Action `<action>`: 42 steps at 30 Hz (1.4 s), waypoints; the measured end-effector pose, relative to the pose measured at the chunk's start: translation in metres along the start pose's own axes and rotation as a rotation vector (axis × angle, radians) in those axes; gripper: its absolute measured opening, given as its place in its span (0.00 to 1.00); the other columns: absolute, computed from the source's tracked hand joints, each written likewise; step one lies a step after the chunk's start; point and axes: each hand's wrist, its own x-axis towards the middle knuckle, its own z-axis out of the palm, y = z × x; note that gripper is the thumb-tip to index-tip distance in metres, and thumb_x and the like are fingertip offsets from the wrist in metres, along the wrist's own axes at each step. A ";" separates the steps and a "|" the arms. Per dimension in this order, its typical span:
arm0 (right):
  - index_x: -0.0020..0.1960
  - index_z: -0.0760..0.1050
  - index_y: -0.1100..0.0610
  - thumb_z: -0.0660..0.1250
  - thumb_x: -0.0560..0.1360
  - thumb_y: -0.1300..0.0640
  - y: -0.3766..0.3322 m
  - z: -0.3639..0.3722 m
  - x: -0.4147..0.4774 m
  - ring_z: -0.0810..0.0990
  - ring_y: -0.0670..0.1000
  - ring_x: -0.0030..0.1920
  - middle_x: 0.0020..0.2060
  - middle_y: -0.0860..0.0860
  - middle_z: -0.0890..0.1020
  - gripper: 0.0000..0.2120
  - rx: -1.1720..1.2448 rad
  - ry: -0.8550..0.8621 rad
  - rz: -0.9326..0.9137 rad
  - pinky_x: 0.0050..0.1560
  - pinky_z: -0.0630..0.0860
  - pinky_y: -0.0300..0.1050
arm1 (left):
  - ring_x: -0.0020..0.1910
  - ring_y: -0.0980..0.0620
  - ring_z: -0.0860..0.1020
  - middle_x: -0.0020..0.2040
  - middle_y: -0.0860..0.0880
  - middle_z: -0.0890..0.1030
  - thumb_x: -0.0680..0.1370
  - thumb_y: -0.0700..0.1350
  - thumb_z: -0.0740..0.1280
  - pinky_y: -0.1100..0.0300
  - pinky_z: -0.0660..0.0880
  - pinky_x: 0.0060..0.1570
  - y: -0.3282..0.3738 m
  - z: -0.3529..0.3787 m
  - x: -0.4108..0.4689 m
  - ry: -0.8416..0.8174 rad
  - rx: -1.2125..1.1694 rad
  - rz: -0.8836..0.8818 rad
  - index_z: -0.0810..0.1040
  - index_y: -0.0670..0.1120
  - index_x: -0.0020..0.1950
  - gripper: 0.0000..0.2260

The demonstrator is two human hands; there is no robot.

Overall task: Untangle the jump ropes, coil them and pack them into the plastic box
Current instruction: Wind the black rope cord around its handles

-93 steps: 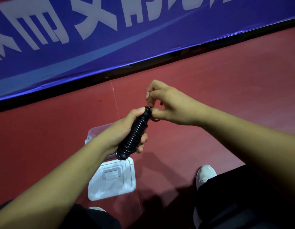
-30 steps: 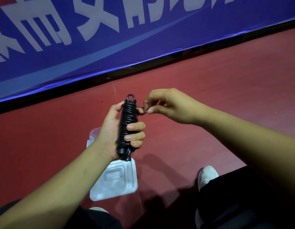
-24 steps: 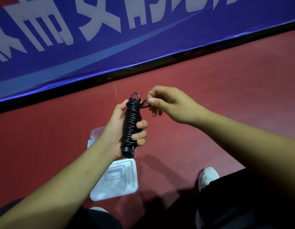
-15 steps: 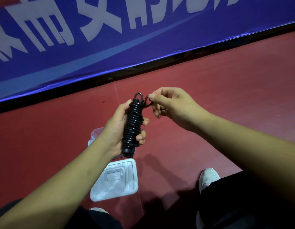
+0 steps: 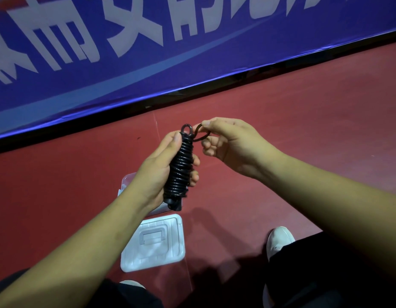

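Note:
A black jump rope (image 5: 180, 167) is wound in tight turns round its handles into an upright bundle, with a small ring at its top. My left hand (image 5: 158, 172) grips this bundle from the left, thumb along its upper side. My right hand (image 5: 230, 143) pinches the loose end loop of the rope just right of the bundle's top. Below my left hand, the clear plastic box (image 5: 127, 182) stands on the floor, mostly hidden by my wrist. Its white lid (image 5: 153, 242) lies flat nearer to me.
The floor (image 5: 303, 130) is red. A blue banner with white characters (image 5: 148, 41) runs along the far side above a black strip. My white shoe (image 5: 279, 241) and dark trouser legs are at the bottom right; another shoe tip shows at the bottom centre.
My left hand turned the bundle from slanted to upright and raised it slightly. My right hand kept hold of the rope's end and brought a small loop beside the top ring.

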 end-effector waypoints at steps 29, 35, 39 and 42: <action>0.54 0.78 0.69 0.65 0.75 0.71 -0.014 0.003 -0.004 0.81 0.50 0.33 0.41 0.61 0.82 0.08 -0.110 -0.105 -0.024 0.38 0.80 0.39 | 0.28 0.48 0.72 0.39 0.45 0.75 0.80 0.54 0.56 0.60 0.71 0.26 0.013 -0.003 -0.002 -0.055 -0.212 -0.123 0.78 0.42 0.56 0.19; 0.49 0.79 0.73 0.69 0.75 0.70 -0.016 0.001 -0.006 0.80 0.51 0.32 0.33 0.59 0.82 0.06 -0.423 -0.117 -0.058 0.38 0.80 0.40 | 0.25 0.49 0.72 0.36 0.44 0.75 0.80 0.64 0.54 0.61 0.71 0.24 0.004 -0.001 0.002 -0.015 -0.078 -0.126 0.76 0.40 0.52 0.27; 0.46 0.79 0.71 0.69 0.74 0.70 -0.014 0.003 -0.007 0.79 0.51 0.31 0.30 0.58 0.80 0.03 -0.461 -0.101 -0.047 0.37 0.80 0.40 | 0.26 0.47 0.73 0.36 0.42 0.76 0.79 0.61 0.60 0.59 0.72 0.26 -0.001 -0.005 0.005 0.020 0.029 -0.118 0.76 0.38 0.51 0.25; 0.42 0.80 0.67 0.69 0.74 0.70 -0.013 0.000 -0.004 0.80 0.51 0.30 0.30 0.57 0.81 0.03 -0.423 -0.076 -0.017 0.36 0.80 0.40 | 0.28 0.46 0.74 0.38 0.42 0.77 0.77 0.60 0.63 0.59 0.73 0.27 -0.003 -0.007 0.005 -0.015 0.065 -0.117 0.75 0.40 0.56 0.23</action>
